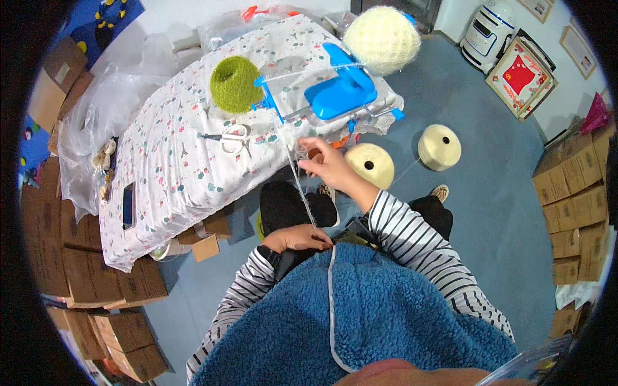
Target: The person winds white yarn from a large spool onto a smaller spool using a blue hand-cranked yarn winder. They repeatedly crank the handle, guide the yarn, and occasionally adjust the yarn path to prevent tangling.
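Note:
My left hand (299, 238) is at my lap, its fingers closed where a pale strand of yarn (302, 193) comes down to them. The strand rises to the blue thread guide (271, 101) at the table edge. My right hand (328, 163) is beside the strand, thumb and forefinger apart, with thin loose fibres at the fingertips. Beyond it stands a blue hand-cranked yarn winder (333, 98). A large cream yarn ball (381, 41) is at its far end, and a pale strand stretches between ball and guide. A green yarn ball (235, 84) rests left of the guide.
White-handled scissors (235, 140) and a phone (128, 206) lie on the patterned tablecloth (193, 173). Two cream yarn cones (369, 166) (439, 148) are to the right, near the floor. Cardboard boxes (572, 173) line the right side, and more boxes (91, 270) the left.

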The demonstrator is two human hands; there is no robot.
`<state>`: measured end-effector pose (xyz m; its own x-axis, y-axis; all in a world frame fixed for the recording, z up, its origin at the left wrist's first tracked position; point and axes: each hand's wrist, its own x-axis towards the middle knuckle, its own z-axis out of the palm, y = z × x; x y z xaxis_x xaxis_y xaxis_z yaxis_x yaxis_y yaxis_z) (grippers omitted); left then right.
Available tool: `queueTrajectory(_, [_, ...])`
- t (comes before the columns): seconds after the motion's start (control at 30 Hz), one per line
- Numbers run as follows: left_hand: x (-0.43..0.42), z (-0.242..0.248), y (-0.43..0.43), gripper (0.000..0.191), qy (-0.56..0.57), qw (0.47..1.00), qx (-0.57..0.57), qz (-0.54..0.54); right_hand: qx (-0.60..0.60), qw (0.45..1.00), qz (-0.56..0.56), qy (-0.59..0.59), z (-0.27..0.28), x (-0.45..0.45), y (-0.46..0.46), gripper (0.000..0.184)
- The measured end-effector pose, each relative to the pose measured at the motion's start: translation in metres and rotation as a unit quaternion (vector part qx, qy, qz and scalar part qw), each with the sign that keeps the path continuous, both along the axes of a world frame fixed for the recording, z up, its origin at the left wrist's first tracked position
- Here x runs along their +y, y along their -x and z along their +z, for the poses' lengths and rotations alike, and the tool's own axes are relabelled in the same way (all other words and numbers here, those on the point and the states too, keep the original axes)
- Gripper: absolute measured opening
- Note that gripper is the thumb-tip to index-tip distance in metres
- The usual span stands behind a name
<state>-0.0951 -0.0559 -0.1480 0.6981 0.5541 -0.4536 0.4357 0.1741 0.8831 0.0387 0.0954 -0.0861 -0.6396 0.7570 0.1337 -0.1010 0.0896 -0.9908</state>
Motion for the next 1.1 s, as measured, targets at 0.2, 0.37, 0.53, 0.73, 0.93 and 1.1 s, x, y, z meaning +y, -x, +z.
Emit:
queueTrajectory(0.2, [-0.005,0.015,0.009,0.034,-0.03,0.999,-0.002,0.042,0.033,0.991,0.007,0.127,0.006,0.0,-0.017,0.017])
queueTrajectory(0.37, [-0.027,0.047,0.043,0.029,-0.127,0.927,-0.023,0.352,0.002,0.992,-0.038,0.117,-0.006,0.015,-0.099,0.019])
queueTrajectory(0.53, [-0.023,0.082,0.057,0.015,-0.224,0.739,-0.159,0.615,-0.09,0.989,-0.074,0.094,-0.05,-0.004,-0.17,0.019])
queueTrajectory(0.73, [0.003,0.092,0.042,0.048,-0.234,0.766,-0.15,0.58,-0.201,0.959,-0.1,0.176,-0.117,-0.015,-0.248,0.023])
queueTrajectory(0.93, [0.06,0.088,-0.013,0.069,-0.114,0.87,-0.146,0.457,-0.61,0.76,-0.202,-0.098,-0.163,-0.026,-0.307,0.02])
queueTrajectory(1.1, [0.096,0.091,-0.06,0.052,-0.144,0.825,-0.256,0.483,-0.571,0.767,-0.289,-0.039,-0.182,-0.029,-0.337,0.02])
